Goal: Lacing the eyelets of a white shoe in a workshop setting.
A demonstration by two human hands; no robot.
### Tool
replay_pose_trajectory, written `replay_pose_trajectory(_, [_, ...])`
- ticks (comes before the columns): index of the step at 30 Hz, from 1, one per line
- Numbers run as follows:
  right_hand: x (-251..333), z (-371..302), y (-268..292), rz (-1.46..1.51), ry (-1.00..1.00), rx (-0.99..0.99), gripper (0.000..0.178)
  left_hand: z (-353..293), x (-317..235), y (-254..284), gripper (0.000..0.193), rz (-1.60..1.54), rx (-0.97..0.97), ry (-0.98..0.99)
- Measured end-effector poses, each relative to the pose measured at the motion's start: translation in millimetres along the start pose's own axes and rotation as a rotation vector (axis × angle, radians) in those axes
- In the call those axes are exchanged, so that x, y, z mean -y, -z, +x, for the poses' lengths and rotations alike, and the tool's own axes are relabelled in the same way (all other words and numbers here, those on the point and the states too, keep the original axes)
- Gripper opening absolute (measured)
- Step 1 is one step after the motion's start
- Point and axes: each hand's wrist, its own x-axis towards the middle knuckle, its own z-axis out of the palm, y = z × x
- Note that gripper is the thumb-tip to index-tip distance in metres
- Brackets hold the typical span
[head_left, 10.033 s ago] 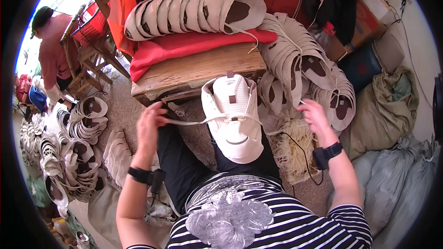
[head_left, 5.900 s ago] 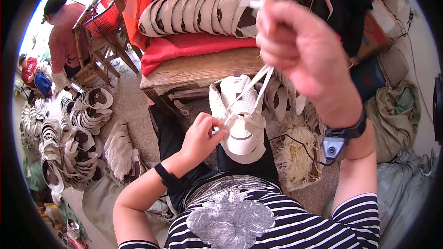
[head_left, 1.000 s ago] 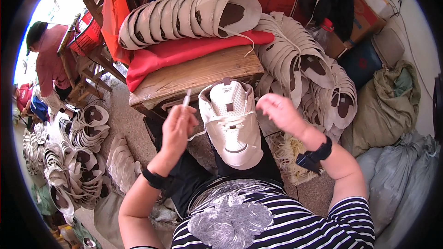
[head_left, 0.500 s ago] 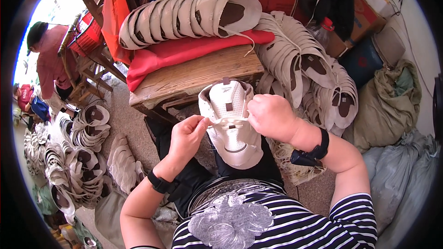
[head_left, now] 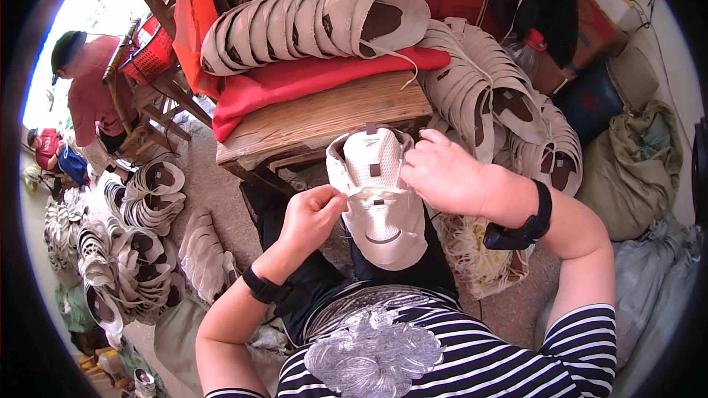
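A white shoe upper (head_left: 387, 232) with a mesh tongue and small brown tabs lies over my dark-trousered lap, toe end toward me. Across its throat runs a pale shoelace (head_left: 376, 191). My left hand (head_left: 313, 215) is closed at the left edge of the upper, thumb and fingertips pinching one end of the lace. At the right edge my right hand (head_left: 442, 173) is also closed, its fingers bent around the other end, most of which is hidden.
Ahead stands a wooden bench (head_left: 324, 110) with red cloth (head_left: 273, 88) and a row of nested uppers (head_left: 295, 26). More uppers (head_left: 479, 88) are stacked to its right. A box of pale laces (head_left: 483, 258) sits by my right knee. Piled uppers (head_left: 140, 265) and a person (head_left: 99, 88) are at left.
My right hand has turned, its wrist bending outward and fingers lifting slightly. The lace across the throat now sits flatter and tighter. The whole view has shifted a little.
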Motion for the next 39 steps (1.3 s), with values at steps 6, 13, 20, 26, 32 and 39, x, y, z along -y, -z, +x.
replay_pose_trajectory(6, [-13.5,6.4,6.8,0.169,0.056,-0.258,0.042,10.7,-6.1,1.0,0.020,-0.055,0.005,-0.041])
replay_pose_trajectory(13, [-33.2,1.8,7.2,0.339,0.097,-0.047,0.038,23.6,-18.0,7.4,0.023,0.174,0.057,-0.007])
replay_pose_trajectory(20, [-41.0,9.5,1.4,0.361,0.105,0.039,0.027,36.2,-66.2,24.6,0.017,0.876,-0.109,-0.773])
replay_pose_trajectory(26, [-39.2,7.0,-4.1,0.449,0.054,0.016,0.019,49.0,-52.5,33.9,0.016,0.829,0.252,-0.694])
replay_pose_trajectory(32, [-19.6,13.6,-32.3,0.786,-0.281,-0.188,0.020,43.9,-38.6,10.7,0.021,0.689,0.035,-0.436])
replay_pose_trajectory(39, [25.8,23.7,19.6,1.412,-0.480,-0.127,0.017,8.2,-103.9,-2.7,0.019,-0.155,0.055,-0.506])
